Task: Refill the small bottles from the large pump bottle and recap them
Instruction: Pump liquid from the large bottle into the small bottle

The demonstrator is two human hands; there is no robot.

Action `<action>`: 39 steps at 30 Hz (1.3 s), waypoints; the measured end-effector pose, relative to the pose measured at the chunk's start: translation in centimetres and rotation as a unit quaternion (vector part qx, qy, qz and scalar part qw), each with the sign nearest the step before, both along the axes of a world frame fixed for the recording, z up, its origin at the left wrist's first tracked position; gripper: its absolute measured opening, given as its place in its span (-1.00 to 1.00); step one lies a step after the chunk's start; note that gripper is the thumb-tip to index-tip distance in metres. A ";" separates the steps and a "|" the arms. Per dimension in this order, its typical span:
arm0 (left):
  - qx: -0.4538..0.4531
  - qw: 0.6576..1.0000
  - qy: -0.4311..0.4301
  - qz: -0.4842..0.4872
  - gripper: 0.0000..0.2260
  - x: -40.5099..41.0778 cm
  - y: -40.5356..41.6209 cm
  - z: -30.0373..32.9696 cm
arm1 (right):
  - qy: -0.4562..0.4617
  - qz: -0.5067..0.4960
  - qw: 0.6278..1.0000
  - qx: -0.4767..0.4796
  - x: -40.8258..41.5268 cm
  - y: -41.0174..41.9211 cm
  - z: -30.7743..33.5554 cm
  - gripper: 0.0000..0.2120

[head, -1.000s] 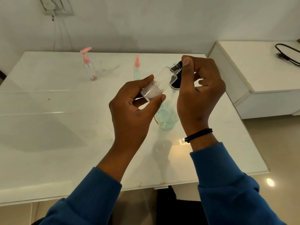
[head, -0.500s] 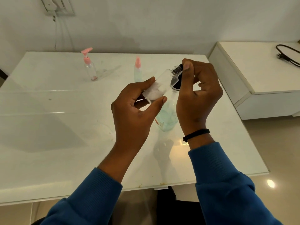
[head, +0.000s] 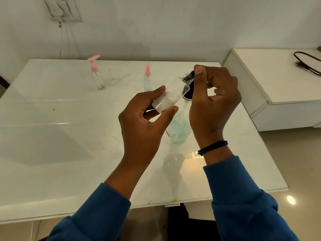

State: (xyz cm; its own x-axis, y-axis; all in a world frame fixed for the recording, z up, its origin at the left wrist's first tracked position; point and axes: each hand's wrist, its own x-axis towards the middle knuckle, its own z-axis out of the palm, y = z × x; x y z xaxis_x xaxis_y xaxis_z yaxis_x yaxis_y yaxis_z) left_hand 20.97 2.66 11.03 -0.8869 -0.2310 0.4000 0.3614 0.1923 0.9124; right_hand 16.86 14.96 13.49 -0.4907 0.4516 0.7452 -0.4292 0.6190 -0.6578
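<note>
My left hand point(head: 144, 122) grips the base of a small clear bottle point(head: 171, 93), tilted with its threaded neck up and to the right; a little white stuff lies in its bottom. My right hand point(head: 212, 101) pinches a black cap point(head: 188, 94) at the bottle's neck. Below and behind my hands stands the large clear bottle point(head: 180, 129) with blue-green liquid, mostly hidden by them. Two small bottles stand far back: one with a pink pump top point(head: 97, 73), one with a pink spray top point(head: 147, 77).
The white glass-topped table point(head: 60, 136) runs left to right, its front edge near my sleeves. A white low cabinet point(head: 278, 80) stands to the right with a black cable point(head: 307, 64) on it. A wall switch plate point(head: 60, 8) is at the upper left.
Both hands with the small bottle and cap have sunk slightly in view; my right fingers have shifted a little around the cap at the neck.
</note>
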 end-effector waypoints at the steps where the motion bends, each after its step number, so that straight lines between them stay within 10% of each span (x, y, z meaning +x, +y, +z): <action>1: 0.001 1.000 0.001 -0.002 -0.62 0.0 0.0 0.1 | -0.003 -0.004 1.000 0.003 0.0 0.0 0.3 -0.85; 39: 0.001 1.000 0.003 0.003 -0.60 0.0 -0.1 -0.2 | 0.012 -0.001 1.000 -0.008 0.2 -0.5 -0.5 -0.85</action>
